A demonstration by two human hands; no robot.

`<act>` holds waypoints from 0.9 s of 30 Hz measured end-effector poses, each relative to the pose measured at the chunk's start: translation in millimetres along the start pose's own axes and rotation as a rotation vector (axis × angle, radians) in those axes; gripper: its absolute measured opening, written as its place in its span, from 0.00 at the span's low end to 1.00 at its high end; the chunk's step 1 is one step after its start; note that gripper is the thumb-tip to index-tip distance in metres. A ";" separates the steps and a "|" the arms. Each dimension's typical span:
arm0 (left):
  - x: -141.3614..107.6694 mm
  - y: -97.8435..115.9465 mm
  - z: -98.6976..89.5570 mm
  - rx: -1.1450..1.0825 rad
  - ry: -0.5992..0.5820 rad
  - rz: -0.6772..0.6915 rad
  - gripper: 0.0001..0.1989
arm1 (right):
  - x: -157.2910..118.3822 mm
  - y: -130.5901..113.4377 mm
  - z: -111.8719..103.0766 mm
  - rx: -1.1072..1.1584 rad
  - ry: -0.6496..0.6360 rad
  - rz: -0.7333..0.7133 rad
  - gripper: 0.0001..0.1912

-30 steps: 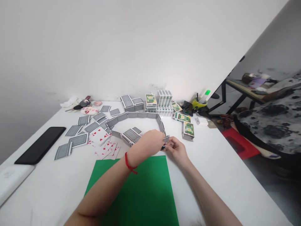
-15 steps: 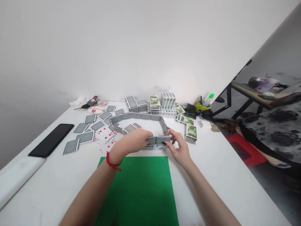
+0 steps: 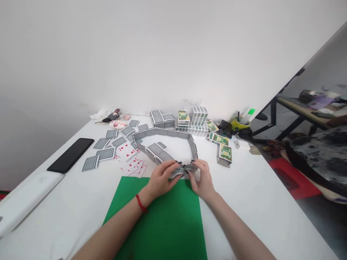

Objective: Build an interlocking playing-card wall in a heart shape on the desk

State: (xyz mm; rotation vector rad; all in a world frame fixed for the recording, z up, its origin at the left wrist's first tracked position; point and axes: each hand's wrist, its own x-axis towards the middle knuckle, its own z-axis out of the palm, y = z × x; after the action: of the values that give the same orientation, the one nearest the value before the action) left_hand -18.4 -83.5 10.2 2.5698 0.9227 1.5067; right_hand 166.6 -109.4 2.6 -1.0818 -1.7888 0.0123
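A ring of linked, folded playing cards with grey backs stands on edge on the table. My left hand pinches the near side of this ring, thumb below and fingers on top. Close beside it, my right hand grips the same near section at its right corner, with thumb and fingers on either side. The hands are almost touching, and they cover part of the cards between them. Inside the ring lies a block of folded cards. Just in front of the ring, a green sheet lies under my left wrist.
Folded cards and face-up red-suit cards are scattered at left, beside a black phone and a white device. Card boxes are stacked against the wall. More boxes and a yellow-green holder stand at right.
My left hand has drawn back from over the cards to their near side, its fingertips now closer to my right hand. The camera view has turned slightly left.
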 end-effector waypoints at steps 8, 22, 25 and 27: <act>-1.1 -5.5 4.8 0.024 -0.023 0.007 0.20 | -3.3 10.3 1.0 -0.017 -0.062 -0.017 0.24; -0.5 -9.6 -2.6 0.029 -0.112 -0.042 0.22 | 0.0 8.5 -4.2 -0.028 -0.122 0.104 0.22; -3.8 -12.4 -5.3 0.098 -0.119 -0.030 0.23 | 0.3 7.2 -5.6 -0.077 -0.122 0.078 0.27; -4.5 -14.1 -6.7 0.110 -0.152 -0.018 0.22 | 1.1 6.3 -6.0 -0.136 -0.111 0.057 0.31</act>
State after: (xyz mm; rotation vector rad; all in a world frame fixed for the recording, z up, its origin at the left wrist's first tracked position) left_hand -32.1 -75.9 5.9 2.6978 1.0332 1.2690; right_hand 175.1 -107.5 3.5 -1.2506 -1.8791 -0.0153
